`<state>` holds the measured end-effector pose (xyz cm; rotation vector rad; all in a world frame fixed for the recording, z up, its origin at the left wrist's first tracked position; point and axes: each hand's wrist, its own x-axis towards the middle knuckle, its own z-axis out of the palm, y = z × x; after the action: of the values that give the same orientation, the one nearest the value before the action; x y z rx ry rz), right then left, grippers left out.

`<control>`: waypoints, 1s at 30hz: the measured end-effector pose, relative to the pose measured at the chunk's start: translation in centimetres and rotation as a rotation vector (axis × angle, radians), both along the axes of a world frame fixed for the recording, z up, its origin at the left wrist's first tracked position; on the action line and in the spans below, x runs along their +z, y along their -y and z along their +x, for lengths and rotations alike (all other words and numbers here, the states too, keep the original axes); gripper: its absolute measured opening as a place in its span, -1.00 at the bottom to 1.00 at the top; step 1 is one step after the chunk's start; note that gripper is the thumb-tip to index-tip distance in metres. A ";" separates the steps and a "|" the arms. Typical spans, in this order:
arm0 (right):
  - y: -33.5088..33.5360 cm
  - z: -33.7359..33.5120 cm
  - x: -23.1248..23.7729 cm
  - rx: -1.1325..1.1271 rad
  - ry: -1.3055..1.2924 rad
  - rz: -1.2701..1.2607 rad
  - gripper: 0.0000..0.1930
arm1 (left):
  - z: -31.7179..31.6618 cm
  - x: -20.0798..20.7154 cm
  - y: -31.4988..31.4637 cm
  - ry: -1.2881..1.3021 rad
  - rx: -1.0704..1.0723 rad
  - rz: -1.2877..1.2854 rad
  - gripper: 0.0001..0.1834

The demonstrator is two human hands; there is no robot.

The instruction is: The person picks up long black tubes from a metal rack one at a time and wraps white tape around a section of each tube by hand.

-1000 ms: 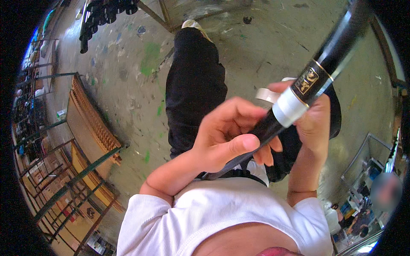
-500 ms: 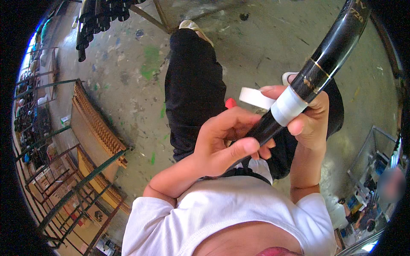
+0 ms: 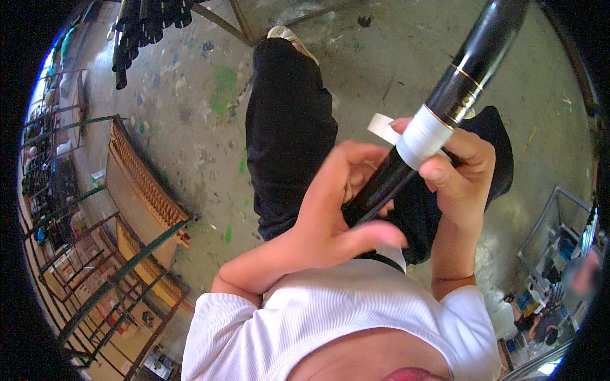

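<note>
A glossy black rod (image 3: pixel 445 108) with thin gold-coloured bands wears a wrap of matt white tape (image 3: pixel 422 136) between the hands; below them lie black cloth trousers (image 3: pixel 289 133) and a rough, paint-stained concrete floor (image 3: pixel 190 108).

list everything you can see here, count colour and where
rod: one, glossy black with thin gold rings, running from upper right down to the hands at centre
tape band: one, white, wrapped around the rod above the right hand
loose tape end: one, white, sticking out left of the band
dark tubes: a bundle, black, on the floor at upper left
wooden frames: light brown, leaning at left
metal racks: green and dark, along the left edge
concrete floor: grey with green paint marks
left hand: around the lower rod
right hand: gripping the rod just below the tape band
fingers: right-hand, pressed against the band
</note>
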<state>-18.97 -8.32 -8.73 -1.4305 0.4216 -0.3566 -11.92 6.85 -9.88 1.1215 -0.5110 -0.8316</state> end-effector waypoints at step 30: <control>2.2 -0.3 -1.3 0.161 0.161 0.255 -0.77 | 2.2 -2.3 -0.3 -0.626 -0.467 -0.104 -0.48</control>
<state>-19.30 -10.47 -10.08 -1.1688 0.2110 -0.2749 -9.72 7.16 -12.15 0.5944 -0.2804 -1.4779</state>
